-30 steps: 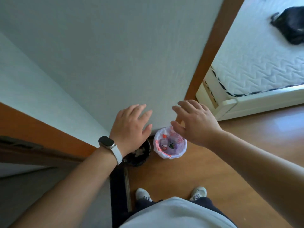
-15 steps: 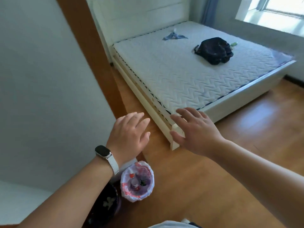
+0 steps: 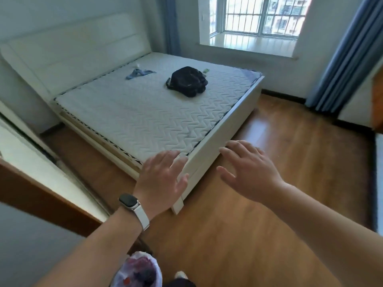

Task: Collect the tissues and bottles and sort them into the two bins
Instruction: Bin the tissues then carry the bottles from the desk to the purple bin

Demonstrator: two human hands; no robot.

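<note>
White mattress [image 3: 145, 112] ahead, left hand [image 3: 161, 181] and right hand [image 3: 248, 172], grips apart and empty, should search around the black bag [image 3: 187, 81].

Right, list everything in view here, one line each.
bed: one, white, middle of the room, bare mattress
bag: one, black, on the mattress, far side
cloth: one, blue, on the mattress near the headboard
small item: one, green, just beyond the bag, too small to name
window: one, white frame, barred, far wall
curtains: two, blue, either side of the window
floor: brown wood, around the bed
bin: one, white liner, bottom edge, contents blurred
shoe: one, white, beside the bin
watch: one, dark face, white strap, left wrist
left hand: open, empty, held out in front
right hand: open, empty, held out in front
</note>
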